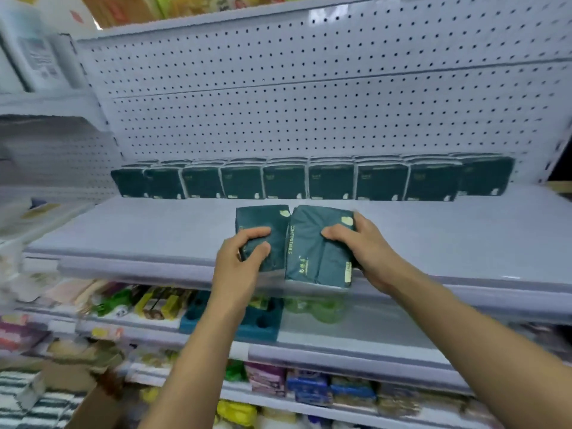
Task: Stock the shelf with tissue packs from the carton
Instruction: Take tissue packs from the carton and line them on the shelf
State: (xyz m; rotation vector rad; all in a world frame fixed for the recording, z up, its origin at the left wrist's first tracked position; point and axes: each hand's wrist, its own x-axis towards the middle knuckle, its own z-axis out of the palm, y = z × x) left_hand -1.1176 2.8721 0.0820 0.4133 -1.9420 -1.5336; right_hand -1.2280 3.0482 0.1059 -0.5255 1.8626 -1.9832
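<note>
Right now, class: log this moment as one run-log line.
left hand: holds pack | right hand: holds pack | packs: over shelf front | back row: stocked

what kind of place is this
Most likely a shop aisle. A white metal shelf with a perforated back panel carries a row of dark green tissue packs, and the lower shelves hold assorted colourful packaged goods.

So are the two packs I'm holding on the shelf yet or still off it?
Cannot tell: the two packs, gripped by both hands, overhang the shelf front edge.
</note>
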